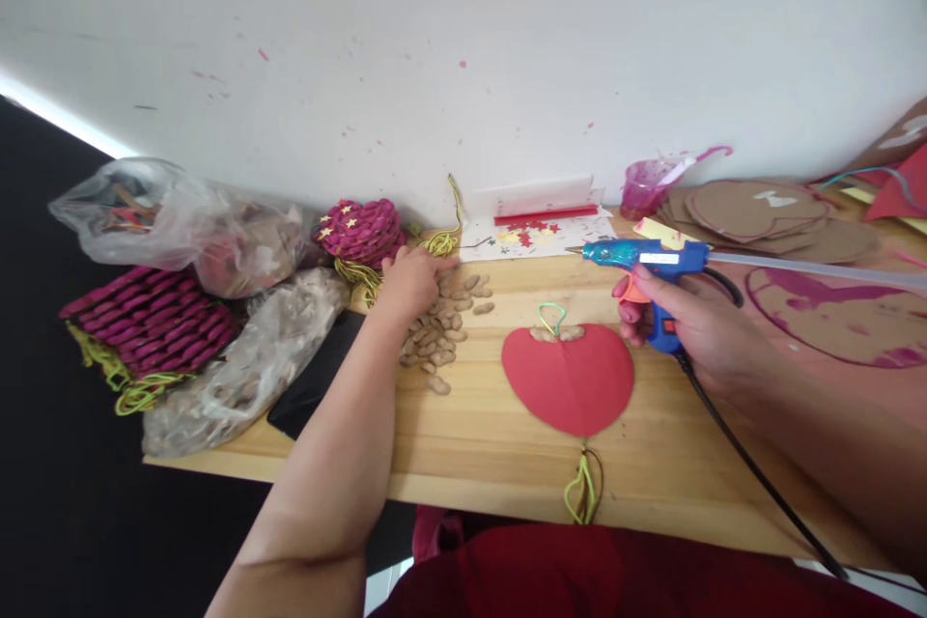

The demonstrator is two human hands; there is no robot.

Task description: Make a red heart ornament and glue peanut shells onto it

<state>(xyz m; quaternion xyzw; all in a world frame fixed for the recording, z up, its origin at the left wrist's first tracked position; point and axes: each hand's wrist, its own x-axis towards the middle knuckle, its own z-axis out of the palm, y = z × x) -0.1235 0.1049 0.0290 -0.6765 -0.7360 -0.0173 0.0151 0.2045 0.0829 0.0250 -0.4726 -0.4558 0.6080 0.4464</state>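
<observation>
A loose pile of peanuts [433,340] lies left of centre on the wooden table. My left hand [414,282] is over the pile's far end, its index finger stretched out to the right; its other fingertips are partly hidden. My right hand [677,309] grips a blue glue gun [644,257] with an orange trigger, its nozzle pointing left. Between my hands lies a red heart-like shape [569,381], with a few peanuts [557,334] along its top edge, a green loop [551,317] above and a yellow-green tassel [581,491] below.
Plastic bags [238,367] and purple bundles with tassels [152,321] crowd the left side. Star cut-outs [528,234] lie on white paper by the wall. A stained cup [643,188] and stacked cardboard shapes [753,212] stand at the back right. The gun's cord [745,459] crosses the right side.
</observation>
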